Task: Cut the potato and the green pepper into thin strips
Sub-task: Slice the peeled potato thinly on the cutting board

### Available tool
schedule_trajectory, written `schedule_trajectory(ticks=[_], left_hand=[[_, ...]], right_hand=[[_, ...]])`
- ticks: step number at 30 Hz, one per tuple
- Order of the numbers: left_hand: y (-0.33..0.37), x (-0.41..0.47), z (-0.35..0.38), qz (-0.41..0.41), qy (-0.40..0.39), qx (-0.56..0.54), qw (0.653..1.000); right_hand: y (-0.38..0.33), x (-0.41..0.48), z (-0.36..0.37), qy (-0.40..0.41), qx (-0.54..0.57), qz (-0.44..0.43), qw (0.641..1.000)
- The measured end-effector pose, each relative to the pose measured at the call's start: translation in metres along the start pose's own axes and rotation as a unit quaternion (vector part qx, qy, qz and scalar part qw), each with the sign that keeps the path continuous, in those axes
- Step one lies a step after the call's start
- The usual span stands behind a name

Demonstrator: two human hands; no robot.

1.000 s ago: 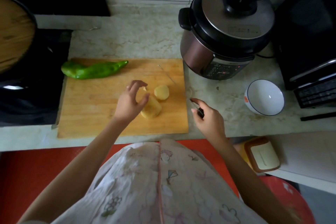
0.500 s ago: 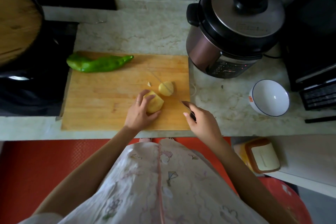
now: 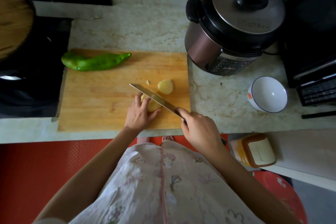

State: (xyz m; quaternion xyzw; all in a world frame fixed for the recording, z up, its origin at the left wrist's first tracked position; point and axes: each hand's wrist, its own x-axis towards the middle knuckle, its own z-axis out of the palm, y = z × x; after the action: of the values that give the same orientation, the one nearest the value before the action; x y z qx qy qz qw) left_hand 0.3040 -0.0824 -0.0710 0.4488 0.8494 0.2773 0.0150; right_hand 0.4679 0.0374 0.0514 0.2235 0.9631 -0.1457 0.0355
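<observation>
Curling over the near potato half (image 3: 154, 106), the fingers (image 3: 138, 99) of the left hand (image 3: 140, 115) pin it to the wooden cutting board (image 3: 101, 100). The right hand (image 3: 200, 131) is wrapped tight round the knife (image 3: 154, 97) handle, blade angled across that half. The other potato half (image 3: 165, 86) sits just beyond, the green pepper (image 3: 94, 61) lies whole at the board's far left corner, and there's a white bowl (image 3: 267, 94) off right on the worktop (image 3: 218, 96).

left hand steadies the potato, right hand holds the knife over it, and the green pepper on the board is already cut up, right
Not quite: in the head view the green pepper lies whole and uncut on the board. The rest holds: the left hand steadies the potato and the right hand holds the knife over it.
</observation>
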Motion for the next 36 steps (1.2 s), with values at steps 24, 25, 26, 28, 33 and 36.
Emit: schedule_trajectory(ticks=[24,25,26,28,33,36], left_hand=[[-0.008,-0.002,0.006,0.011,0.019,0.004,1.000],[-0.008,-0.002,0.006,0.015,0.021,0.005,1.000],[-0.009,-0.002,0.007,0.018,0.022,0.005,1.000],[-0.010,-0.002,0.007,0.015,0.018,0.003,1.000],[-0.007,-0.002,0.006,-0.007,0.012,0.010,1.000],[-0.008,-0.002,0.007,-0.009,0.022,0.014,1.000]], right_hand=[[-0.001,0.012,-0.024,-0.060,-0.005,0.008,0.998],[-0.001,0.012,-0.025,-0.065,-0.005,0.007,0.998],[0.000,0.012,-0.025,-0.068,-0.004,0.007,0.998],[0.000,0.013,-0.024,-0.069,-0.001,0.008,0.998],[-0.001,0.014,-0.021,-0.056,-0.037,-0.004,0.998],[-0.003,0.012,-0.020,-0.049,-0.050,-0.012,0.997]])
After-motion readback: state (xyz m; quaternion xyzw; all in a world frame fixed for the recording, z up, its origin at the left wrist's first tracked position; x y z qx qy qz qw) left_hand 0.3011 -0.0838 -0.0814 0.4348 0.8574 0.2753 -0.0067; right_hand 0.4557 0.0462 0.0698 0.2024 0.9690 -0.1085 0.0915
